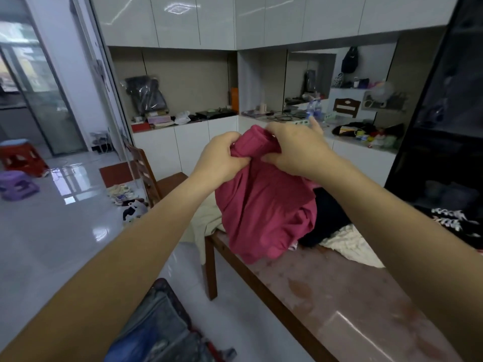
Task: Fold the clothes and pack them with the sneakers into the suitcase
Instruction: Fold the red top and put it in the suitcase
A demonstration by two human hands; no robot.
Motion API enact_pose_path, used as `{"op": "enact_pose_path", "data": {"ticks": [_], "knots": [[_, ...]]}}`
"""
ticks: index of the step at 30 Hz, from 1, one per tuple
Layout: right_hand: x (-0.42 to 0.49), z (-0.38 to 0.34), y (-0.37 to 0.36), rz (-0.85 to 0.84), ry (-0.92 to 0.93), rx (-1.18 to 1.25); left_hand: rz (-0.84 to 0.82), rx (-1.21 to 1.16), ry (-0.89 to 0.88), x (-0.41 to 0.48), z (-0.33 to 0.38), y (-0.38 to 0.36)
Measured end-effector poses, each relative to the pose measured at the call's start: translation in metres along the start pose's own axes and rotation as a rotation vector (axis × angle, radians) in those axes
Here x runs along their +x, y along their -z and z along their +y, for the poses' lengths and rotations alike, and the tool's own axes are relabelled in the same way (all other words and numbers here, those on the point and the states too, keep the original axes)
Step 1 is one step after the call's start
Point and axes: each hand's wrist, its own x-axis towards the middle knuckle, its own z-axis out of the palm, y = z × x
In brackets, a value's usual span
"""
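A crimson garment [264, 212] hangs bunched in the air above the far end of the table [347, 296]. My left hand [220, 159] grips its top edge from the left. My right hand [298, 147] pinches the same edge from the right, with some fingers extended. Behind the garment lie a black cloth [326, 218], a white cloth [352, 246] and a beige cloth [206, 218] that droops off the table's end. Black sneakers with white laces [452, 220] sit at the right. An open suitcase [162, 327] lies on the floor at the lower left.
A wooden chair [146, 173] stands beyond the table's far end. Shoes and a bag [128, 199] litter the floor beside it. Red and purple stools [21, 168] stand at far left. A cluttered white counter [261, 118] runs along the back wall.
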Motion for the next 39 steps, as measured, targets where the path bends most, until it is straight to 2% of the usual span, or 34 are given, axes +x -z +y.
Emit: {"op": "enact_pose_path", "data": {"ticks": [2,4,6,8,10,16,20,25,31,34,39], "knots": [[-0.009,-0.006,0.006,0.017,0.003,0.138,0.018,-0.084,0.029,-0.015,0.010,0.011],[-0.018,-0.014,0.012,0.087,0.027,0.282,0.024,-0.273,0.064,-0.028,0.014,0.021],[-0.026,-0.020,0.020,0.193,0.077,0.279,-0.030,-0.404,0.109,-0.041,0.005,0.025],[-0.030,-0.025,0.032,0.253,0.102,0.269,-0.126,-0.361,0.162,-0.057,-0.013,0.018],[-0.032,-0.029,0.046,0.293,0.100,0.313,-0.141,-0.359,0.168,-0.075,-0.034,0.009],[-0.012,-0.064,0.079,0.311,0.121,0.326,0.167,-0.603,0.210,-0.084,-0.060,0.031],[0.008,-0.097,0.066,0.248,0.057,0.300,0.106,-0.571,0.233,-0.083,-0.097,0.078],[0.022,-0.136,0.034,0.224,-0.009,0.309,0.097,-0.440,0.168,-0.096,-0.141,0.139],[0.039,-0.188,0.030,0.260,0.024,0.329,-0.133,-0.320,0.144,-0.106,-0.160,0.198],[0.042,-0.198,0.031,0.282,0.025,0.300,-0.216,-0.272,0.197,-0.108,-0.164,0.198],[0.039,-0.194,0.038,0.319,-0.006,0.267,-0.395,-0.329,0.296,-0.114,-0.181,0.175]]}}
